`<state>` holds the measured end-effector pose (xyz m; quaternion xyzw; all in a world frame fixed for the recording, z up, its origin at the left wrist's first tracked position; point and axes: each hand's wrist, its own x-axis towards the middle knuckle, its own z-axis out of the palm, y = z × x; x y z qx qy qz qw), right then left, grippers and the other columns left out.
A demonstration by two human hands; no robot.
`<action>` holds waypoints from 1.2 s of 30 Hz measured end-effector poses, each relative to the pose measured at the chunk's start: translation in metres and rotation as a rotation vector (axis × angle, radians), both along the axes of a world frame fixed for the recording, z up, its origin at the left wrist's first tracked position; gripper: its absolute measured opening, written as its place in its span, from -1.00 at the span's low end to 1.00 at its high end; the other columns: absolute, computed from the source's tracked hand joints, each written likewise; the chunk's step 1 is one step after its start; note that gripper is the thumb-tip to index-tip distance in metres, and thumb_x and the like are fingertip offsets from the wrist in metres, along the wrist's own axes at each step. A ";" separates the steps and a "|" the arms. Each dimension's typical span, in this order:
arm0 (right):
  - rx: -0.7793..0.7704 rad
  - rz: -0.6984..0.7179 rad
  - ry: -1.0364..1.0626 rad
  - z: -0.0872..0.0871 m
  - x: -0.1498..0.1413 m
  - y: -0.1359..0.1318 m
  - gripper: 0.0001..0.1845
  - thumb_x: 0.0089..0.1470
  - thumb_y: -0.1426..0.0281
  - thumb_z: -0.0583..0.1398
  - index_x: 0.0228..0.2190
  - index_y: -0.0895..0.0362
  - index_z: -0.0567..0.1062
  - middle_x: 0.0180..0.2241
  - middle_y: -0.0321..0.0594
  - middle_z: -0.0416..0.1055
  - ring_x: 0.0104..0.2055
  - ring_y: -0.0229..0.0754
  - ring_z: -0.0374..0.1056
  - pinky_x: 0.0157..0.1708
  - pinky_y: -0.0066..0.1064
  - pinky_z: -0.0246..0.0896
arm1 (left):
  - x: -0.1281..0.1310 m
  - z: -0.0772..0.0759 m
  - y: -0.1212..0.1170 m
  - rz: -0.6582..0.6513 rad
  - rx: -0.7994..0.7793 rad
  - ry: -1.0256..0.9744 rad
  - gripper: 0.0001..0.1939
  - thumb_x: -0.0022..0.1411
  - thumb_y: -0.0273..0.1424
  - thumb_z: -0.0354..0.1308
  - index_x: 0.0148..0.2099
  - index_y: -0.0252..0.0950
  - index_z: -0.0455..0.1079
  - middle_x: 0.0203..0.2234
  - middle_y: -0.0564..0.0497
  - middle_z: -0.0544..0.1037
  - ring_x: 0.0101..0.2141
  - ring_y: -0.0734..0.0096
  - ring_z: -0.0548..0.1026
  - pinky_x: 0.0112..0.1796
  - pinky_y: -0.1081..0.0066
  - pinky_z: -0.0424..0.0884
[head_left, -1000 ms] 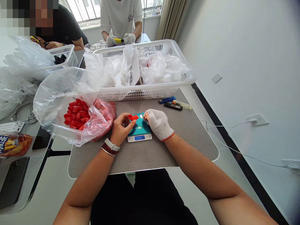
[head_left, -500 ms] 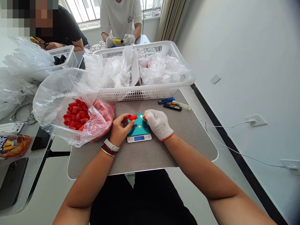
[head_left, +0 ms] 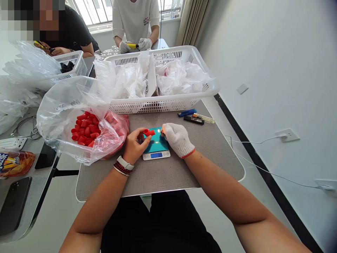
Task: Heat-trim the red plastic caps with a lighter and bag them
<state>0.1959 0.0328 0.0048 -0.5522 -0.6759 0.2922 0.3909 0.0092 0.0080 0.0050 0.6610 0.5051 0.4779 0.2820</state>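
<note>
Hardly anything has moved since the last frame: the red cap (head_left: pixel 149 133) has only turned slightly, still pinched in my left hand (head_left: pixel 135 144), its bare fingers closed around it above the scale (head_left: pixel 156 155). My gloved right hand (head_left: pixel 178 140) stays clenched on a lighter (head_left: pixel 162 131), mostly hidden, with its small flame (head_left: pixel 159 130) burning just beside the cap. Behind the scale sits a white basket (head_left: pixel 163 105); to my left, a clear bag (head_left: pixel 52 123) of red caps rests partly on the grey mat (head_left: pixel 163 175).

White knit glove (head_left: pixel 178 140) with orange cuff (head_left: pixel 187 154)
</note>
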 end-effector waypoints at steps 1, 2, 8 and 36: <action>-0.006 0.008 0.012 0.000 0.000 0.000 -0.49 0.23 0.15 -0.06 -0.63 0.11 0.37 -0.58 -0.24 0.40 -0.49 -0.21 0.28 -0.47 -0.38 0.02 | 0.000 0.000 0.000 -0.006 -0.002 0.012 -0.84 0.16 -0.36 0.24 -0.19 -0.29 0.44 -0.39 0.04 0.54 -0.50 0.54 0.35 -0.46 0.50 0.31; -0.006 0.009 0.017 0.000 0.000 0.000 -0.49 0.23 0.15 -0.06 -0.63 0.11 0.36 -0.58 -0.25 0.39 -0.49 -0.21 0.27 -0.47 -0.38 0.02 | 0.000 0.000 -0.001 -0.016 -0.001 0.026 -0.85 0.16 -0.38 0.23 -0.20 -0.29 0.44 -0.40 0.05 0.53 -0.49 0.53 0.35 -0.45 0.50 0.31; 0.050 -0.087 -0.103 0.002 -0.002 0.001 -0.46 0.25 0.14 -0.10 -0.64 0.11 0.33 -0.58 -0.23 0.38 -0.49 -0.20 0.25 -0.44 -0.35 -0.05 | 0.001 0.002 -0.004 -0.089 0.008 0.057 -0.87 0.16 -0.40 0.22 -0.21 -0.29 0.43 -0.43 0.05 0.50 -0.48 0.51 0.32 -0.43 0.48 0.30; -0.001 -0.017 0.024 0.002 -0.003 -0.002 -0.48 0.25 0.13 -0.07 -0.62 0.11 0.37 -0.60 -0.26 0.39 -0.50 -0.21 0.28 -0.47 -0.38 0.02 | 0.001 0.000 0.000 -0.008 0.005 0.070 -0.87 0.16 -0.40 0.21 -0.20 -0.27 0.41 -0.41 0.06 0.50 -0.50 0.52 0.31 -0.46 0.49 0.28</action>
